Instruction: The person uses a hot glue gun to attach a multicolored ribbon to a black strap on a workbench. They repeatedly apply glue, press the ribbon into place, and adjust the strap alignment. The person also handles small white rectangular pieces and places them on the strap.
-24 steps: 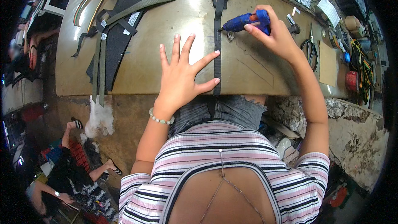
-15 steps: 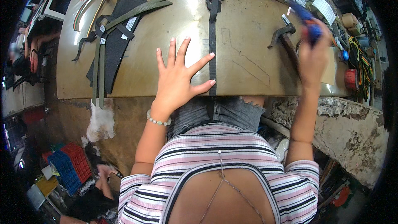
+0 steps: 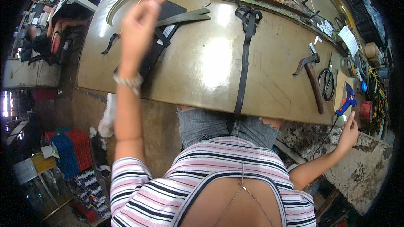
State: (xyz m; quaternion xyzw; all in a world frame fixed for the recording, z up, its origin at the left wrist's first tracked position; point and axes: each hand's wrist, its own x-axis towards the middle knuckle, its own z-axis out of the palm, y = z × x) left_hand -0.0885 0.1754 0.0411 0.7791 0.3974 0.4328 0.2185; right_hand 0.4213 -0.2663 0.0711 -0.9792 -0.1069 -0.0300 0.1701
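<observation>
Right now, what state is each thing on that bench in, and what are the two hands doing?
left hand: raised over the bench, blurred, holding nothing I can make out
right hand: open, beside the bench's right end, holding nothing
glue gun: set down near the bench edge
long black strap: laid flat, one end hanging over the front edge
hammer: lying flat
scissors: lying flat

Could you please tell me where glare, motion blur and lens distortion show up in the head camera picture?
In the head view, a bright glare patch sits on the shiny brown worktable beside the long black strap; the raised left hand is motion-blurred, while the right hand near the blue glue gun looks sharp; the table's edges bow and the corners go black.
</observation>
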